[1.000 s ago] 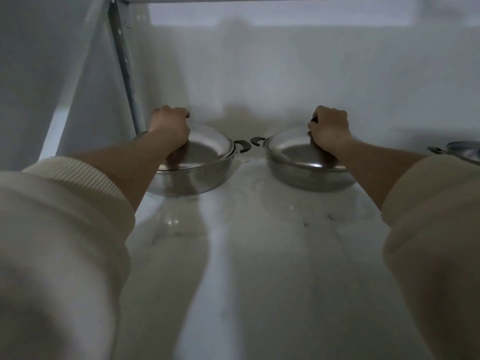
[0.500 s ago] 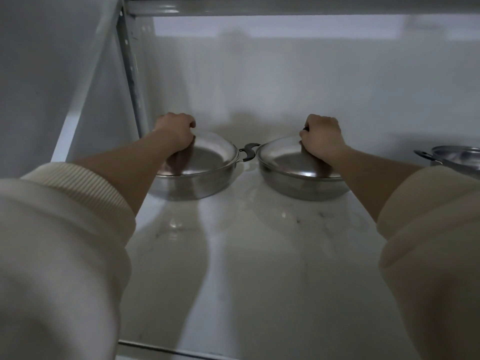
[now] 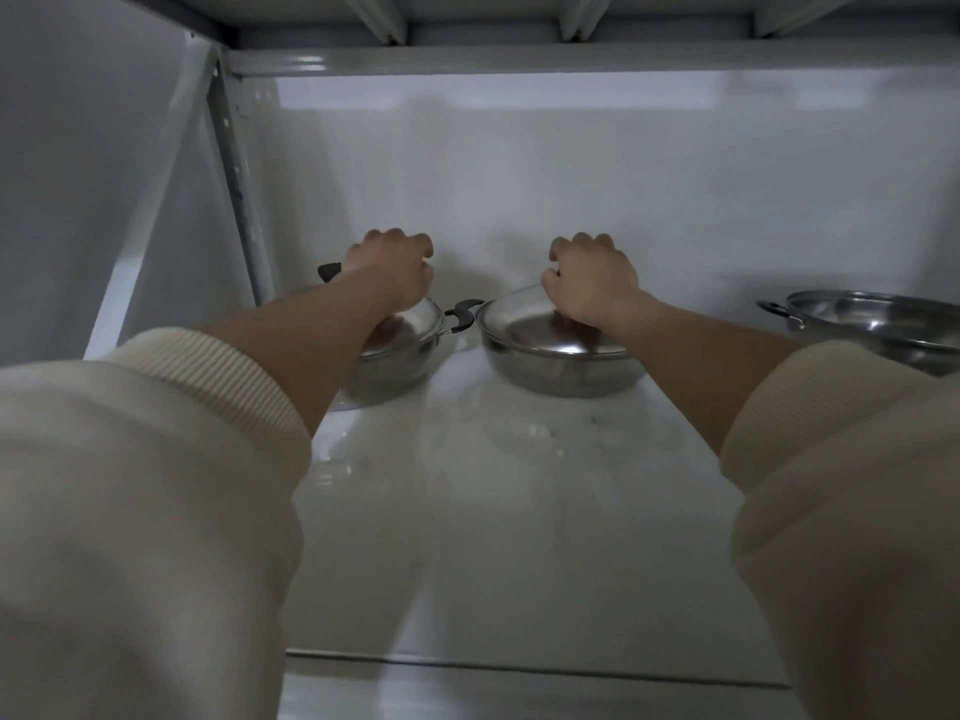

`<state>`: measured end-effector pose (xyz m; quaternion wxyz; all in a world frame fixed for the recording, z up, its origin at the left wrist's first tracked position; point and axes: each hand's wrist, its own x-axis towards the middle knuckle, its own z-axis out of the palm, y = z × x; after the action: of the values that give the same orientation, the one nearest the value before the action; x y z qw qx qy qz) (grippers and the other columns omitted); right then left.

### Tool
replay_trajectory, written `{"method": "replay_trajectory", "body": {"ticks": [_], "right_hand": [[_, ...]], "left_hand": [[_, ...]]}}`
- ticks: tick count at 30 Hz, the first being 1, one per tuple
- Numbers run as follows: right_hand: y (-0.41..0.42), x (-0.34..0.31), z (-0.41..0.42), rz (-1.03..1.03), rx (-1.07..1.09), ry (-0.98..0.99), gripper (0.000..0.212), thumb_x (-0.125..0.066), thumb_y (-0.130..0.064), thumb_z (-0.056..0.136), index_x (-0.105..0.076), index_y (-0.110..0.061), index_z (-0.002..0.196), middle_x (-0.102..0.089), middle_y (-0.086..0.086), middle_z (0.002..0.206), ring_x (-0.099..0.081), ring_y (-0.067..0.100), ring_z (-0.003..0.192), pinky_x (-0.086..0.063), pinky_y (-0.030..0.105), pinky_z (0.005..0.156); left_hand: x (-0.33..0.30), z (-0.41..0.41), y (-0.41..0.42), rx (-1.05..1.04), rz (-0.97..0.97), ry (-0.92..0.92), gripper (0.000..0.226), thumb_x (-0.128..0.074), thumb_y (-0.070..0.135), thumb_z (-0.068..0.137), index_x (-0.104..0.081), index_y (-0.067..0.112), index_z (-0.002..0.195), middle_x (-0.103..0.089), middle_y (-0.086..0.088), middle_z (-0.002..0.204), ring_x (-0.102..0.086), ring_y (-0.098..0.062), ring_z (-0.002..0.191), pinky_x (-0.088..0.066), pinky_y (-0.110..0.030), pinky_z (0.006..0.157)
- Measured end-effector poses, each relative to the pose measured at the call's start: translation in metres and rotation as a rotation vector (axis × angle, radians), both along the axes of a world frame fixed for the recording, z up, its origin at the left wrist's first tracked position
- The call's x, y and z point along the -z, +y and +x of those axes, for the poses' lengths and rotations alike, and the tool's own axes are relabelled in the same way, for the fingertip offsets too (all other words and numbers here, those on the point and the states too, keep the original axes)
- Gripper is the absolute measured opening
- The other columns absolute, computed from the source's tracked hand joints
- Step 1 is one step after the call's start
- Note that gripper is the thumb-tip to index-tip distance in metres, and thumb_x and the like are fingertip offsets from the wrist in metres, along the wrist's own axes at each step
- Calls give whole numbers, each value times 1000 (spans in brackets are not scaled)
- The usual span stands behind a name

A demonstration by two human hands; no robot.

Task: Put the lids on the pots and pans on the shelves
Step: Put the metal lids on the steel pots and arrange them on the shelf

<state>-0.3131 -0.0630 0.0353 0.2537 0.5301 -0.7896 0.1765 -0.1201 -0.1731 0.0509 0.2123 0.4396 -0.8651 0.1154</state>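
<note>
Two steel pots stand side by side at the back of a white shelf [image 3: 467, 537]. The left pot [image 3: 395, 374] carries a domed steel lid [image 3: 410, 324], and my left hand [image 3: 392, 270] is curled over the lid's top; the knob is hidden under it. The right pot [image 3: 561, 374] also has a steel lid [image 3: 535, 330] lying on it, with my right hand [image 3: 589, 283] closed over its knob. Both arms reach in wearing cream sleeves. A third steel pot [image 3: 883, 330] sits at the far right with no lid on it.
A metal upright [image 3: 239, 184] stands just left of the left pot. The shelf above [image 3: 519, 57] hangs low overhead. A white wall closes the back. The shelf's front edge [image 3: 519, 667] runs across the bottom of the view.
The view has pulled back and tilted up, showing the upper shelf and the front edge. Both hands stay on the lids, now slightly closer together; the left pot's black handle shows behind my wrist.
</note>
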Motion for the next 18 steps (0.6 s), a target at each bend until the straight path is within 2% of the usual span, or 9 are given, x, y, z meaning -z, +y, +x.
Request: {"method": "replay_trajectory", "body": {"ticks": [8,18], "right_hand": [[92,-8,-38,-1,20,-26,38,-41,-27,96,-55,-7,125,-57,17,125,-49,36,117,-45,44,92],[279,13,-158,82,166,-94,32,-45,-27,92,-62,-8,111,-61,17,118,-57,35,109,-47,38,83]], "left_hand": [[-2,-60,76,123,26,22,40,-34,28,97,-50,23,133,-52,-11,134,-47,-33,124,-42,-43,95],[35,-209,236,316,102,45,36,-40,30,95,-57,14,123,-55,-18,126,-53,-38,114,-47,-44,94]]}}
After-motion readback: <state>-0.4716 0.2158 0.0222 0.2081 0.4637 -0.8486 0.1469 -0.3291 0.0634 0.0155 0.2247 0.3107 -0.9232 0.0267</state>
